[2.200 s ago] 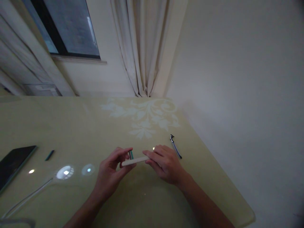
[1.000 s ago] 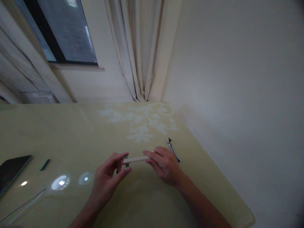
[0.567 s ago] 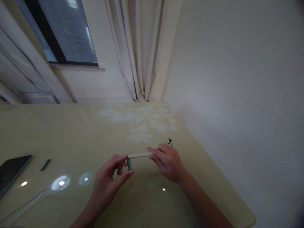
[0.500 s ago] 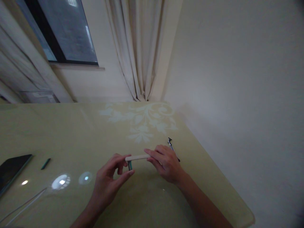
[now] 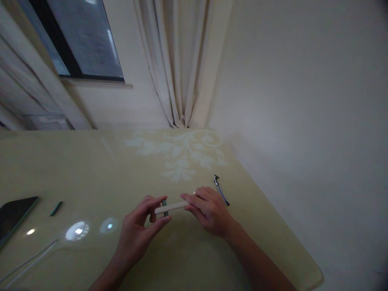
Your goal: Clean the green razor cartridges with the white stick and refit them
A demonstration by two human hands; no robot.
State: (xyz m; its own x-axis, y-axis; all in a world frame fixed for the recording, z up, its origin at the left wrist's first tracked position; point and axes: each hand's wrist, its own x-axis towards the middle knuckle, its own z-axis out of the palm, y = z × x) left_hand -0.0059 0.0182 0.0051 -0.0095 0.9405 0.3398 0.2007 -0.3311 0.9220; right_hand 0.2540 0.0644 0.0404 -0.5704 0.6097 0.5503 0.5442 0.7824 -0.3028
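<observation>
Okay, left hand (image 5: 140,223) is pinching a small greenish piece (image 5: 164,202) end to end. Right hand (image 5: 211,211) has a pale stick (image 5: 172,207) pinched, its tip crossing in front of it.

A glossy, pale yellow-green worktop (image 5: 91,161) with a white leafy scroll pattern (image 5: 178,169) towards its far edge spans the lower half of a dim room. Behind, at upper left, a dark-framed glass window (image 5: 91,40) sits between beige fabric curtains (image 5: 182,60). A plain off-white wall (image 5: 297,101) fills the right. Round white light reflections (image 5: 77,230) gleam at lower left.
</observation>
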